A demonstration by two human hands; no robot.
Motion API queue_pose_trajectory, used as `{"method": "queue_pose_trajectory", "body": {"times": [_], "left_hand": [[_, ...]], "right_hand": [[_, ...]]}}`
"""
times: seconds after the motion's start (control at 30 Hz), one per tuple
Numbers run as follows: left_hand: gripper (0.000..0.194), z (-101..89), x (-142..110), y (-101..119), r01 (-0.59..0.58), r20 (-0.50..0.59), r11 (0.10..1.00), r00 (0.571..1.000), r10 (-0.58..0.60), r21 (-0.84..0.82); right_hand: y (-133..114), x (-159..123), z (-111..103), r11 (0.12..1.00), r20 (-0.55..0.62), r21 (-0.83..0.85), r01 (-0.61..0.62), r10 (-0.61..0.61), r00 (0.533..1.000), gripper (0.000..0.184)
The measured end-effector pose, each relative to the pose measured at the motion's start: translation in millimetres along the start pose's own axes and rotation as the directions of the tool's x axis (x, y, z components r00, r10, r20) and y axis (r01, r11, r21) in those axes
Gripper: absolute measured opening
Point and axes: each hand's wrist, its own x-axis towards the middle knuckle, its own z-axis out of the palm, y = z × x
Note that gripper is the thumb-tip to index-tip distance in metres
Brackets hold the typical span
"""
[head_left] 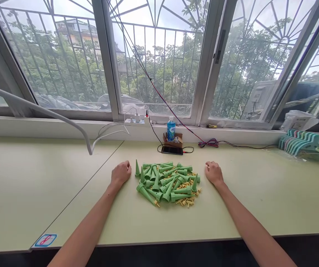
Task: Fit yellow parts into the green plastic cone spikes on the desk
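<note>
A heap of green plastic cone-shaped spikes [166,196] lies on the pale yellow-green table, several of them standing point up. Small yellow plastic pieces [185,202] are scattered among and in front of the cones, mostly on the heap's right side. One cone at the front left has a yellow piece at its tip. To the left of the heap, my left hand [121,173] rests on the table, its fingers curled closed around nothing visible. My right hand [213,173] lies to the right, also loosely closed. Neither hand touches the pieces.
Behind the heap, a black phone [172,150] with cables lies before a small cardboard box [178,140] and a blue-labelled bottle [170,129]. A power strip [137,120] sits by the window. Teal plastic hangers [301,144] stand far right. A white arm [65,120] juts in from the left.
</note>
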Motion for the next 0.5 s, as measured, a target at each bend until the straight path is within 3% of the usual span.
{"method": "queue_pose_trajectory", "body": {"times": [0.2, 0.5], "left_hand": [[0.03, 7.4, 2.2, -3.2, -0.092, -0.031, 0.996, 0.995, 0.091, -0.022], [0.033, 14.0, 4.8, -8.9, -0.104, 0.017, 0.994, 0.994, 0.105, -0.028]], "right_hand": [[2.5, 0.7, 9.0, 0.996, 0.067, 0.06, 0.071, -0.075, 0.995, 0.038], [1.4, 1.3, 7.8, 0.994, 0.108, 0.089, 0.071, -0.08, 0.991, 0.037]]}}
